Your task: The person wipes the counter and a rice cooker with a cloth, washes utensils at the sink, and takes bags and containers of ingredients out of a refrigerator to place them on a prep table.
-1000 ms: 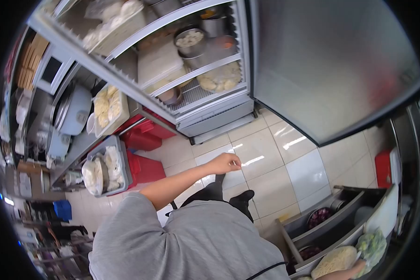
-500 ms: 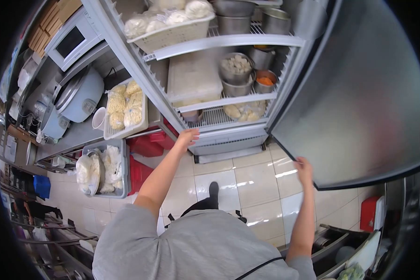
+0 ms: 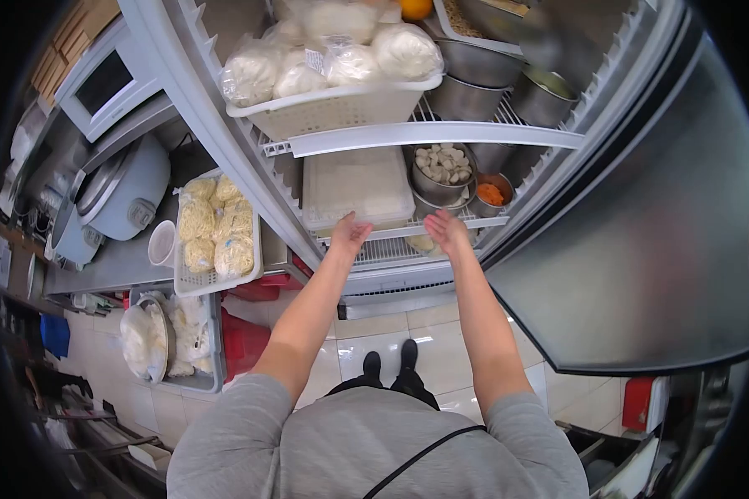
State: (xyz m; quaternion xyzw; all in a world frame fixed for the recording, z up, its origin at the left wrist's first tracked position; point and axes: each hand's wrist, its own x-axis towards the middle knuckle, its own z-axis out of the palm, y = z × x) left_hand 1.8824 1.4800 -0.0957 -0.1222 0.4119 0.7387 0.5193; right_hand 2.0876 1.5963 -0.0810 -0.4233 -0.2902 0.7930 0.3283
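The glass-door fridge is open in front of me. On its middle shelf sits a wide, pale lidded container point(image 3: 356, 185). My left hand point(image 3: 351, 235) is at the container's front left, fingers extended; whether it touches is unclear. Palm turned up, my right hand point(image 3: 448, 231) is open by the shelf's front edge, just right of the container. Behind that hand stands a steel pot of white round pieces point(image 3: 443, 165), with a small pot of orange food point(image 3: 493, 193) beside it. Neither hand holds anything.
The fridge door point(image 3: 632, 241) stands swung out to the right. Above, a white basket point(image 3: 341, 112) carries bagged white food. At left are a basket of bagged noodles point(image 3: 216, 229), rice cookers point(image 3: 129, 191) and a grey tub point(image 3: 212, 366) low down.
My right hand has let go of the door edge and moved left to the middle shelf. My left hand has moved to the pale container's front. I stand closer to the fridge.
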